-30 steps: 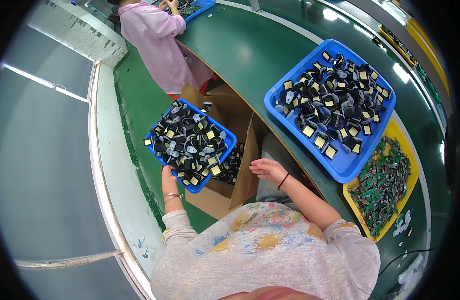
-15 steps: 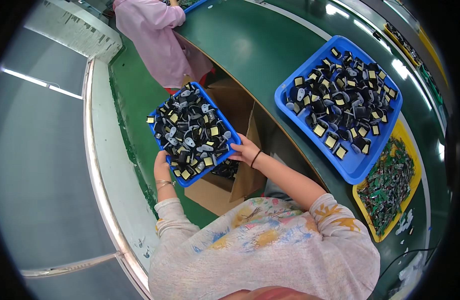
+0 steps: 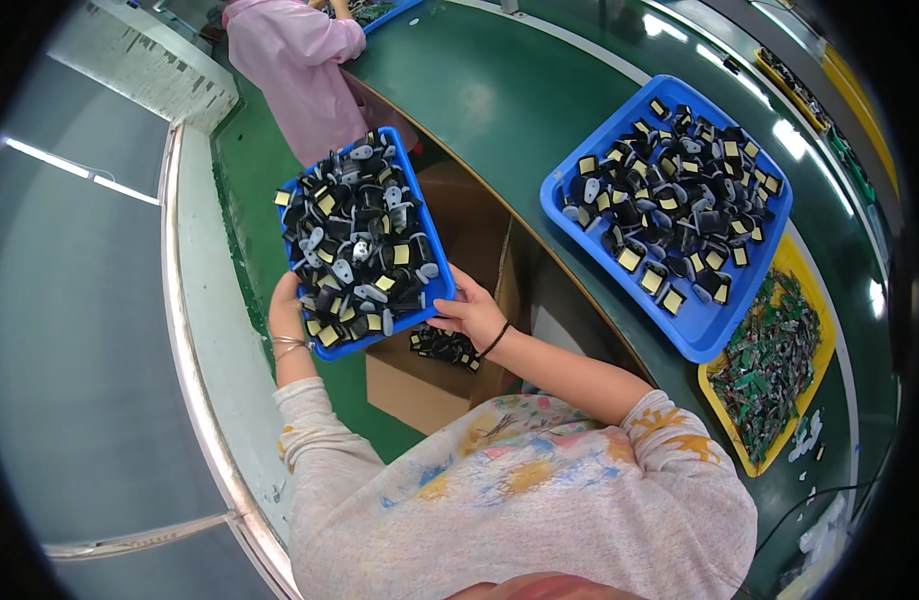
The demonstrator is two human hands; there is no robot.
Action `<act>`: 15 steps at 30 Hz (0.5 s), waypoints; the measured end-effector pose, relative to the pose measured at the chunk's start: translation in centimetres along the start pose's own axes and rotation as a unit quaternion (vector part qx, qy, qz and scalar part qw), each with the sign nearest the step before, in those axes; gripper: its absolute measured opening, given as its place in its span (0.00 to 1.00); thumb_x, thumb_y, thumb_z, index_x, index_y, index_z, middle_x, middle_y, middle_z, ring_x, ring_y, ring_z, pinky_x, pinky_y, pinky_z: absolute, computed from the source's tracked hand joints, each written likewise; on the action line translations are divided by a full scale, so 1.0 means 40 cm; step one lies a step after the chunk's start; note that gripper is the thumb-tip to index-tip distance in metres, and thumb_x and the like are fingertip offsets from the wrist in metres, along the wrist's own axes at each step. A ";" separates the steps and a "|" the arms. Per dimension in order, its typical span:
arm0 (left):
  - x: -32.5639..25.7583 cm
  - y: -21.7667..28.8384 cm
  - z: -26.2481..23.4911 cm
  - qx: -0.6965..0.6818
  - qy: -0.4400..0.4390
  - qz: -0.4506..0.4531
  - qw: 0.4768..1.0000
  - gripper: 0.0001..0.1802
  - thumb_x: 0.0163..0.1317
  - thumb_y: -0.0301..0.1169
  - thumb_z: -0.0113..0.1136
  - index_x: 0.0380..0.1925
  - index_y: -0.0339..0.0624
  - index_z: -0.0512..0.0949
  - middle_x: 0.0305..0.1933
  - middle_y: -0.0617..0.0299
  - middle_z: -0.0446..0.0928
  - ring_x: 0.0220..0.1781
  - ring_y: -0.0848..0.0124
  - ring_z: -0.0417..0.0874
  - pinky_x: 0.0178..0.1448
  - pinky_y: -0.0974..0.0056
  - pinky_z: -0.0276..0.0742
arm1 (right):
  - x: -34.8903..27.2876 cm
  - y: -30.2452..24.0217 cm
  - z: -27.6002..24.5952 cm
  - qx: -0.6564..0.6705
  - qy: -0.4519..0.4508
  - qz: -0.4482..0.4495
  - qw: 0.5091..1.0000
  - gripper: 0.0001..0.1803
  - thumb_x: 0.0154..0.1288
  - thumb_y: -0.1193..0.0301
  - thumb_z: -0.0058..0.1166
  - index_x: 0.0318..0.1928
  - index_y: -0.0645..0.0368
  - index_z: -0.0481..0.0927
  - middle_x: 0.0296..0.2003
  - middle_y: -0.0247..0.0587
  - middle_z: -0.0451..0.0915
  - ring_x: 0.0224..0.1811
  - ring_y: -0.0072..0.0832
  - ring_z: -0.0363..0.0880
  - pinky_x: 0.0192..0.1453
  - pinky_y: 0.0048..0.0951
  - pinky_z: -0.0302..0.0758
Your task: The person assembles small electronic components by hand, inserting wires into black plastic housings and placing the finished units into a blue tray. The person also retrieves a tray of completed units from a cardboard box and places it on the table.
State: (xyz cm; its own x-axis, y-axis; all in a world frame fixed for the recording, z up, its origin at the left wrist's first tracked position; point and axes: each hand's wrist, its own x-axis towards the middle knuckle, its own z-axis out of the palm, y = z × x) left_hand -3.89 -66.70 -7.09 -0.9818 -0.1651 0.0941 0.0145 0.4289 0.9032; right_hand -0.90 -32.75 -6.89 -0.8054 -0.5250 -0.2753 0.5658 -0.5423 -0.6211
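Between my two hands I hold a blue plastic tray (image 3: 431,222), heaped with small black parts (image 3: 364,225) that carry yellow pads and grey tabs. My left hand (image 3: 287,308) grips its near left side, the fingers partly hidden by the rim. At its near right corner, my right hand (image 3: 467,308) has the thumb over the rim and the other fingers beneath. Below and to the right of the tray stands an open cardboard box (image 3: 409,388), with more of the black parts (image 3: 444,346) inside.
A green worktable (image 3: 479,100) curves along the right. On it lie a second blue tray (image 3: 704,340) of similar parts and a yellow tray (image 3: 747,455) of green circuit pieces. A person in a pink smock (image 3: 284,70) works at the far left. A wall ledge (image 3: 204,270) runs along the left.
The held tray has moved left and turned a little, both my hands going with it. More of the cardboard box and the parts inside it now show.
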 end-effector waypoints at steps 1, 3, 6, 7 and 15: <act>0.031 0.001 -0.016 -0.116 -0.008 -0.076 0.990 0.08 0.50 0.22 0.45 0.30 0.38 0.72 0.31 0.63 0.74 0.31 0.74 0.73 0.36 0.71 0.71 | -0.016 -0.010 0.017 0.003 -0.005 -0.012 1.000 0.33 0.57 0.81 0.46 0.62 0.43 0.56 0.42 0.29 0.72 0.43 0.19 0.73 0.45 0.24 0.75; 0.070 0.146 0.076 -0.296 -0.014 -0.191 0.936 0.10 0.54 0.27 0.47 0.34 0.36 0.75 0.33 0.59 0.77 0.30 0.71 0.78 0.35 0.68 0.75 | -0.047 -0.043 0.009 0.005 0.010 -0.049 0.999 0.33 0.58 0.81 0.46 0.62 0.43 0.56 0.43 0.29 0.72 0.43 0.18 0.73 0.45 0.24 0.75; 0.160 0.169 0.042 -0.306 -0.078 -0.225 0.922 0.12 0.56 0.32 0.49 0.35 0.35 0.76 0.35 0.55 0.78 0.31 0.67 0.80 0.36 0.63 0.79 | -0.096 -0.065 0.039 0.023 -0.012 -0.079 0.997 0.33 0.58 0.80 0.47 0.63 0.48 0.54 0.47 0.31 0.70 0.47 0.21 0.72 0.51 0.29 0.73; 0.186 0.194 0.051 -0.290 -0.104 -0.216 0.927 0.12 0.56 0.32 0.49 0.35 0.35 0.76 0.35 0.54 0.78 0.31 0.67 0.81 0.37 0.63 0.79 | -0.109 -0.076 0.046 0.037 -0.013 -0.094 0.995 0.33 0.58 0.80 0.47 0.63 0.48 0.54 0.48 0.31 0.70 0.48 0.21 0.72 0.51 0.29 0.73; 0.314 0.504 0.349 -0.301 -0.201 -0.255 0.897 0.12 0.55 0.30 0.51 0.34 0.31 0.75 0.34 0.52 0.78 0.30 0.65 0.81 0.34 0.63 0.81 | -0.241 -0.216 0.000 0.061 0.085 -0.207 0.973 0.33 0.59 0.81 0.45 0.64 0.47 0.53 0.49 0.33 0.69 0.48 0.20 0.70 0.49 0.25 0.74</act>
State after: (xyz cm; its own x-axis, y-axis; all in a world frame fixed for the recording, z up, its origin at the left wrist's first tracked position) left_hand -18.56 -47.74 6.46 -0.8772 0.1814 -0.4446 -0.4748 -0.1895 0.8595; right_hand 1.96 -22.99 1.13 -0.9804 -0.1342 -0.1440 0.1949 -0.7637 -0.6154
